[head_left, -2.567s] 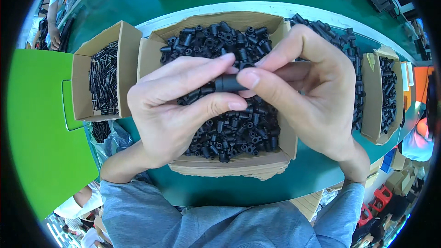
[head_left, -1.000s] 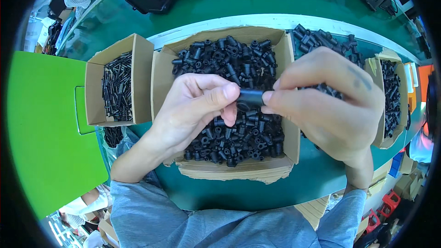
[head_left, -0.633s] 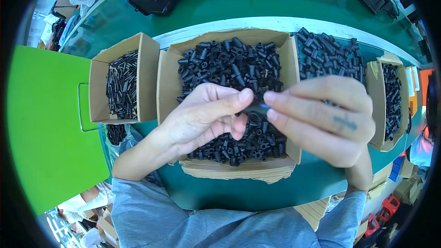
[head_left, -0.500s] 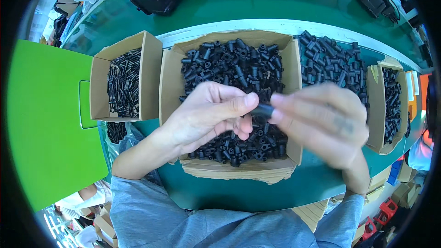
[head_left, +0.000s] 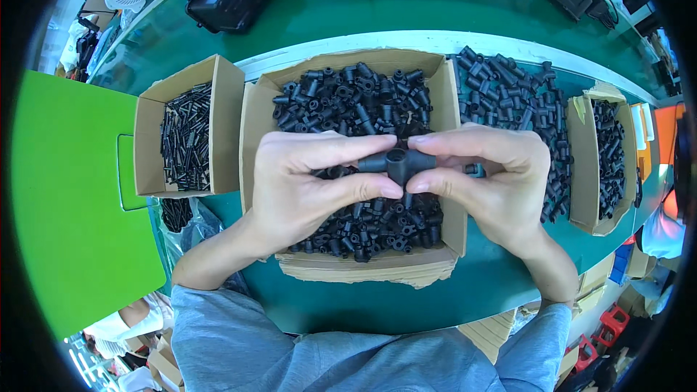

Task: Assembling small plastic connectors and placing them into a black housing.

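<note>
Over ctr cardboard box, L hand + R hand, fingers pinching blk tubular fitting btwn them

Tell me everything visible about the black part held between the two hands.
The black part looks like matte plastic: a tube held crosswise, with a round-topped hub at its middle. The left hand pinches its left side, the right hand its right, fingers hiding some of it. It is held above the large open carton.

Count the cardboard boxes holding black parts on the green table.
3: the left box, the wide middle box, partly covered by the left hand and right hand, and the narrow right box. Any hidden ones I can't count.
</note>
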Demonstrator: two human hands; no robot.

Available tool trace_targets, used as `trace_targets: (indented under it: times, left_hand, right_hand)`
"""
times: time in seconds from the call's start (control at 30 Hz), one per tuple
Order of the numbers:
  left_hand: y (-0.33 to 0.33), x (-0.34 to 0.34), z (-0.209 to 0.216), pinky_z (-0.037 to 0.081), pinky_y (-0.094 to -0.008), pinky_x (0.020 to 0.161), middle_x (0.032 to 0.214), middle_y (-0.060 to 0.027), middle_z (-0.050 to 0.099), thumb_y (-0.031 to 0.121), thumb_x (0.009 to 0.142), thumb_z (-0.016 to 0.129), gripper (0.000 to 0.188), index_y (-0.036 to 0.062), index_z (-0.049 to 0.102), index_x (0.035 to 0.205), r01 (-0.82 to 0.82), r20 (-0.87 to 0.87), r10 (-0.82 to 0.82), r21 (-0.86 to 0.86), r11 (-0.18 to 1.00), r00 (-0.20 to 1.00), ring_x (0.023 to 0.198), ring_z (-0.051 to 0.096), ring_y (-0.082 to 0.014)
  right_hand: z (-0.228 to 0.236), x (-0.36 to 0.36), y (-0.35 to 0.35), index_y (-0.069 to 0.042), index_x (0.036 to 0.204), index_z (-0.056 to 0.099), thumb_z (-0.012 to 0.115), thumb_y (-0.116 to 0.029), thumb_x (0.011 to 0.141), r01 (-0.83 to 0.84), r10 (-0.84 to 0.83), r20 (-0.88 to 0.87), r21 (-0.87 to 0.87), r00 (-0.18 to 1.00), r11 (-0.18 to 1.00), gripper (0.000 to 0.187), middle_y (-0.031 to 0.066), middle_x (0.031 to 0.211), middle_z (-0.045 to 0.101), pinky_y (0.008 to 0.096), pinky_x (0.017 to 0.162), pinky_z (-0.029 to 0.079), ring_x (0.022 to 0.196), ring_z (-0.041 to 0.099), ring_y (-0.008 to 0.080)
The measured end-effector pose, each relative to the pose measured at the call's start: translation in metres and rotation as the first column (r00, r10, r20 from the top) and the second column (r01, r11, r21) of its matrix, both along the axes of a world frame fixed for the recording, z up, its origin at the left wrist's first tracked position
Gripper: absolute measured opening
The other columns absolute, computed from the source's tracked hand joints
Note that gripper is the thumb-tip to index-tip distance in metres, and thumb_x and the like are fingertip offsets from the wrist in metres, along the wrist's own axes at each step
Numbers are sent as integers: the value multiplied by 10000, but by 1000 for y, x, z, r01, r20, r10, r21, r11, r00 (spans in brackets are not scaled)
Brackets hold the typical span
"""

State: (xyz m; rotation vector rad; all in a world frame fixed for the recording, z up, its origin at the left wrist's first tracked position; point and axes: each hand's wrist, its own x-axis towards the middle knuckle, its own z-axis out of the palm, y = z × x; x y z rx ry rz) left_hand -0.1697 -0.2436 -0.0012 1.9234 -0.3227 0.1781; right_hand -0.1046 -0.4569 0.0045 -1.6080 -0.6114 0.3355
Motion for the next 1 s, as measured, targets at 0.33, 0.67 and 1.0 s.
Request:
trace_targets:
  times: [0.33,0.67,1.0]
  left_hand:
    - [14,7,-5,600,-306,693,883,-180,719,7,823,744,281,-54,682,1090,-87,-409,-479,-823,561,777,757,714,-214]
    - [-4,-7,1,577,-252,728,955,-153,725,-18,763,794,359,-67,679,1099,-127,-249,18,-430,894,968,819,704,-164]
    - [-4,-4,-2,551,-211,662,899,-115,729,-15,779,785,319,-52,687,1081,-201,-264,96,-403,893,960,742,685,-109]
  right_hand:
    - [-4,15,7,2,972,736,794,-2,693,-25,-3,716,28,698,999,285,148,929,722,295,643,560,753,703,243]
    - [7,-1,11,4,1034,723,782,52,697,28,-31,54,71,998,997,345,159,973,693,254,710,557,803,686,196]
    - [21,-3,17,-53,985,751,784,13,713,207,-46,590,-209,806,956,282,86,825,678,260,589,500,690,652,182]
